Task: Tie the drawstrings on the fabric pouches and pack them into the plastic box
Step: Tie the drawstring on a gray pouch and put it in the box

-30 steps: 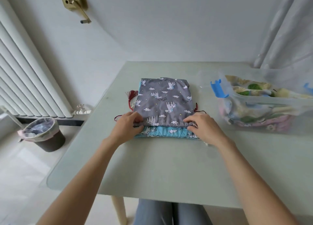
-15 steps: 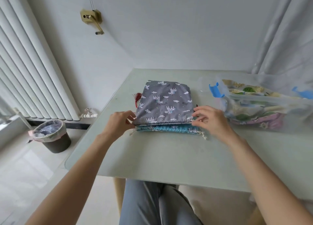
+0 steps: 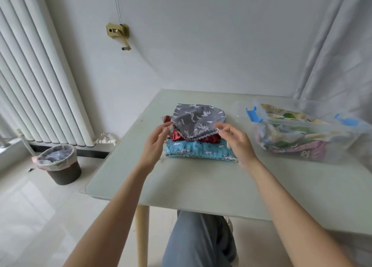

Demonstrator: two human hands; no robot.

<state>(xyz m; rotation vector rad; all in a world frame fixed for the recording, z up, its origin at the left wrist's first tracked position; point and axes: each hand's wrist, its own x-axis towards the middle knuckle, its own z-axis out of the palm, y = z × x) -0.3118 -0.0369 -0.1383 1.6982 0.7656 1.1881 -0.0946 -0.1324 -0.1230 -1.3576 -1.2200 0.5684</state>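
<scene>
A grey pouch [image 3: 196, 119] printed with white animals is lifted by its near edge off a small stack. My left hand [image 3: 156, 144] pinches its left corner, and my right hand [image 3: 234, 140] pinches its right corner. Under it a red pouch [image 3: 209, 139] with a red tassel [image 3: 166, 118] shows, lying on a blue cloud-print pouch [image 3: 198, 150]. Cream drawstring ends stick out at the blue pouch's corners. The clear plastic box [image 3: 306, 129] with blue clips stands on the right, holding several packed pouches.
The pale green table [image 3: 201, 182] has a wall behind it and a curtain [image 3: 338, 45] at the right. Left of the table stand a white radiator [image 3: 40, 75] and a lined waste bin [image 3: 59, 166] on the floor. My knees are under the table's near edge.
Both hands went from pressing on the stack's near edge to pinching the grey pouch's corners and lifting it, which uncovered the red pouch. The camera tilted upward.
</scene>
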